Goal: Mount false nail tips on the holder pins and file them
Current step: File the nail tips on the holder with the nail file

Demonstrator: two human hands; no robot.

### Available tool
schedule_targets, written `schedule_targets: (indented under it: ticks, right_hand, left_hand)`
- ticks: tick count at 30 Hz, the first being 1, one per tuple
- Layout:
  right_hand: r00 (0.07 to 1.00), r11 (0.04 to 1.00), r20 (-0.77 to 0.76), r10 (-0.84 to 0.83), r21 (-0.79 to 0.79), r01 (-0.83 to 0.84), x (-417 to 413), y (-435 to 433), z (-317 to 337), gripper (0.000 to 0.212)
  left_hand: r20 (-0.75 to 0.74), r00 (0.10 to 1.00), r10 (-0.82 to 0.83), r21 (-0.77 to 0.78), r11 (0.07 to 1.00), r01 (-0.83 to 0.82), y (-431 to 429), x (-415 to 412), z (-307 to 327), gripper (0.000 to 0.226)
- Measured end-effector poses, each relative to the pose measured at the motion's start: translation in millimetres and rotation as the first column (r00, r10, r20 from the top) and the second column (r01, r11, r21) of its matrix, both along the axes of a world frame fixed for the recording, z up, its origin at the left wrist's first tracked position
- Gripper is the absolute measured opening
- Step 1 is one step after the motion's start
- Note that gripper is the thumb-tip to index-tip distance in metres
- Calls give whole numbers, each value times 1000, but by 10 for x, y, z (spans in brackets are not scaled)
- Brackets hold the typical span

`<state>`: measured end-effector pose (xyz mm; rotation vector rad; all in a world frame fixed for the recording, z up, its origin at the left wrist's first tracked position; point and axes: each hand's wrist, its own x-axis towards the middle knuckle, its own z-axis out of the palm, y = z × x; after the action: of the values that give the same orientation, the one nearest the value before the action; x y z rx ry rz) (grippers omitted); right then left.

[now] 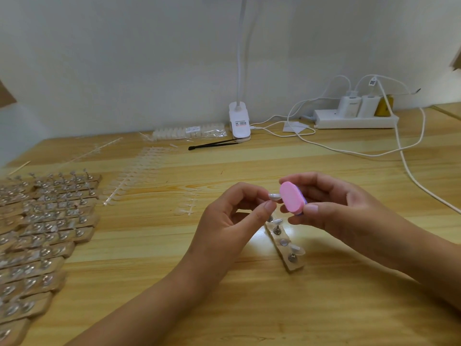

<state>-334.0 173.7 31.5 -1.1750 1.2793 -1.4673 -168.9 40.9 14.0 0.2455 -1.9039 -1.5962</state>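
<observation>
My left hand (232, 216) pinches a clear false nail tip (274, 196) between thumb and fingers, a little above the table. My right hand (331, 208) grips a small pink oval nail file (290, 196), whose face touches the tip. Just below both hands lies a wooden holder strip (290, 267) with metal pins (277, 230); a few pins carry clear tips, and its far end is hidden by my fingers. Clear strips of unmounted nail tips (139, 171) lie flat to the left of the hands.
Many wooden holder strips with mounted tips (42, 228) cover the table's left side. At the back stand a white clip lamp (239, 121), black tweezers (212, 145), a bag of tips (189, 132) and a power strip (356, 118) with white cables (404, 156) trailing right.
</observation>
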Motion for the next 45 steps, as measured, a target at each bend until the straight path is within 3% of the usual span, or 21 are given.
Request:
schedule_targets:
  ticks: [4,13,21,24,33,41,45]
  right_hand:
    - [999,1000,-48,3,-5,-3,15,0,24,48]
    - [987,988,59,-146,-33,148,47,-47,-23,26]
    - [988,990,-70,-137,-36,135,98,-8,20,35]
    - [990,990,-37,-137,-36,136,93,2,40,32]
    - [994,994,23,-103,-30,103,132,7,78,14]
    - [994,998,82,-66,23,64,102,8,91,17]
    - [982,990,126,-138,9,138,71,-1,92,12]
  left_hand:
    - [-4,1000,-4,-10,1000,4,-10,7,-5,6]
    - [-6,1000,6,0,1000,-6,6,-3,7,11]
    - [-42,999,23,-38,999,-25,17,18,8,8]
    - [-52,998,28,-35,999,-30,25,14,6,10]
    - [-65,998,12,-164,986,-23,59,14,-11,5]
    - [-77,997,33,-276,960,-53,69,14,-20,3]
    - [-102,994,45,-406,910,-83,87,2,-24,3]
